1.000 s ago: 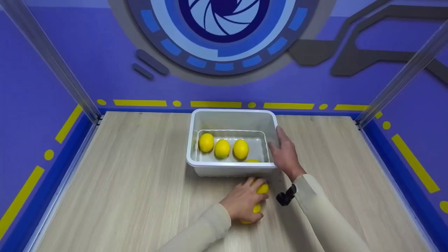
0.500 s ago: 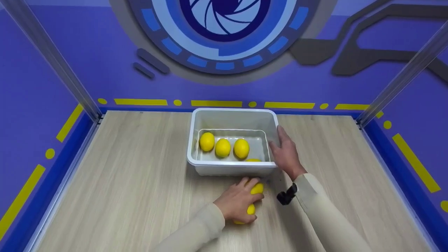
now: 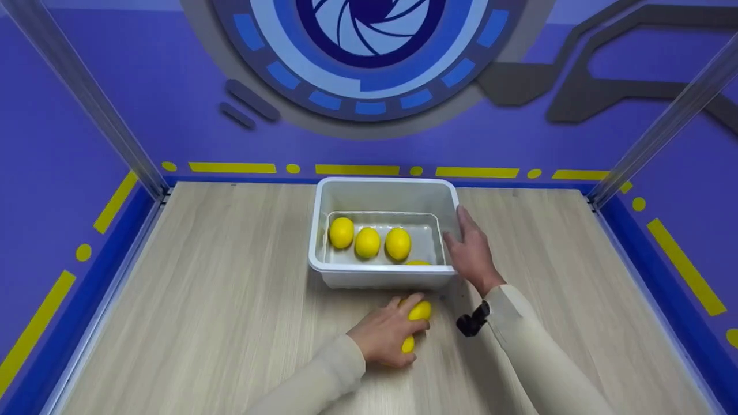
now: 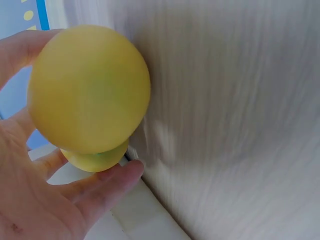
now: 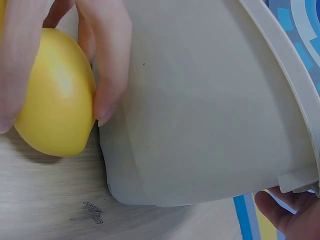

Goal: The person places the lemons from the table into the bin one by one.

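Note:
A white plastic bin (image 3: 383, 279) stands on the table, with several lemons inside; one lemon (image 3: 398, 244) lies near its middle and another (image 3: 418, 263) is mostly hidden by the front wall. My right hand (image 3: 475, 253) grips the bin's right rim, thumb over the inside. In front of the bin, my left hand (image 3: 385, 334) curls its fingers over two lemons on the table. The farther lemon (image 3: 420, 310) shows between the fingers, while the nearer lemon (image 3: 408, 344) is largely covered. Seen from the left wrist, the nearer lemon (image 4: 90, 90) hides part of the farther one.
The wooden table (image 3: 202, 300) is enclosed by a back wall (image 3: 230, 144) and side walls with yellow markings. A black wrist camera (image 3: 473, 320) sits at the right cuff. A small dark smudge (image 5: 93, 212) marks the tabletop near the bin.
My left hand has slid a little to the left along the table, and the two lemons under it have moved with it. The right hand stays on the rim.

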Demonstrator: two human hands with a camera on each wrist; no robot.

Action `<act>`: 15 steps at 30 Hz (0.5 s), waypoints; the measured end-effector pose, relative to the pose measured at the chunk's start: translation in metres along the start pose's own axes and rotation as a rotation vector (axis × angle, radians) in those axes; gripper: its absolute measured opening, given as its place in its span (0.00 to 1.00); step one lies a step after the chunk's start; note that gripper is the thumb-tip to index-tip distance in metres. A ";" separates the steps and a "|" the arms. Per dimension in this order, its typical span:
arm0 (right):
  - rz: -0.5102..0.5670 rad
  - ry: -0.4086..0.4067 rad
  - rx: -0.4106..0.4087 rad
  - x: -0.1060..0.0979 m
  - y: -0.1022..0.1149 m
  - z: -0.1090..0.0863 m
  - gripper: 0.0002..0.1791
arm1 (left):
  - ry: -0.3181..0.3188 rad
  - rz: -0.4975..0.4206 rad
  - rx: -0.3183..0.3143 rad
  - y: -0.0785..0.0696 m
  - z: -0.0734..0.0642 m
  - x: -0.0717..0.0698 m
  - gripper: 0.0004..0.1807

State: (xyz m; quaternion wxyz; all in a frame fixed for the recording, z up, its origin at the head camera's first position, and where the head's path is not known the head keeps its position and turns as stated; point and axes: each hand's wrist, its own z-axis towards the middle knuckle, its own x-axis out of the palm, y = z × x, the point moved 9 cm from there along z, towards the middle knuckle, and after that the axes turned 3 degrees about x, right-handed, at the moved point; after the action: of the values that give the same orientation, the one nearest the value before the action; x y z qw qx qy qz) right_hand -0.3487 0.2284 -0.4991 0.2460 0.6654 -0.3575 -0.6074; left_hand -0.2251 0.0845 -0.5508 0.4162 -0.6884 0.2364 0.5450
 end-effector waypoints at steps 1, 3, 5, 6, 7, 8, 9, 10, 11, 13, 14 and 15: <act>0.000 0.000 0.002 0.000 0.000 0.000 0.38 | 0.002 -0.008 -0.001 0.000 0.000 0.000 0.27; 0.000 0.001 0.003 0.000 0.000 0.000 0.38 | 0.002 -0.027 -0.006 0.001 0.000 0.001 0.27; -0.001 0.001 0.004 0.000 -0.001 0.000 0.38 | -0.005 -0.046 -0.011 0.001 0.000 0.001 0.26; -0.001 0.002 0.006 0.000 -0.001 0.000 0.38 | -0.011 -0.054 -0.013 0.002 0.000 0.001 0.26; -0.002 0.001 0.005 0.000 -0.001 0.000 0.38 | -0.018 -0.063 -0.013 0.002 0.001 0.001 0.25; -0.003 0.001 0.005 0.000 -0.001 0.000 0.38 | -0.026 -0.070 -0.014 0.002 0.001 0.000 0.24; -0.005 -0.001 0.003 0.000 -0.001 0.000 0.38 | -0.034 -0.074 -0.014 0.003 0.001 0.000 0.24; -0.006 -0.002 0.000 0.000 0.000 0.000 0.38 | -0.042 -0.075 -0.014 0.003 0.001 0.000 0.23; -0.008 -0.005 -0.003 -0.001 0.000 0.000 0.38 | -0.053 -0.073 -0.013 0.003 0.002 -0.001 0.22; -0.008 -0.006 -0.009 -0.001 0.000 0.000 0.38 | -0.082 -0.063 -0.007 0.002 0.003 -0.003 0.20; -0.008 -0.007 -0.009 -0.001 0.000 0.000 0.38 | -0.103 -0.050 -0.002 0.002 0.003 -0.004 0.18; -0.008 -0.008 -0.008 -0.001 0.000 -0.001 0.38 | -0.125 -0.034 0.005 0.001 0.003 -0.006 0.17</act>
State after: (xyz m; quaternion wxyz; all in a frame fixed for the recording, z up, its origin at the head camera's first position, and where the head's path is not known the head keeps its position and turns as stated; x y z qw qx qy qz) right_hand -0.3481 0.2294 -0.4984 0.2447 0.6636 -0.3535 -0.6123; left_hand -0.2295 0.0858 -0.5459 0.4411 -0.6557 0.1997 0.5794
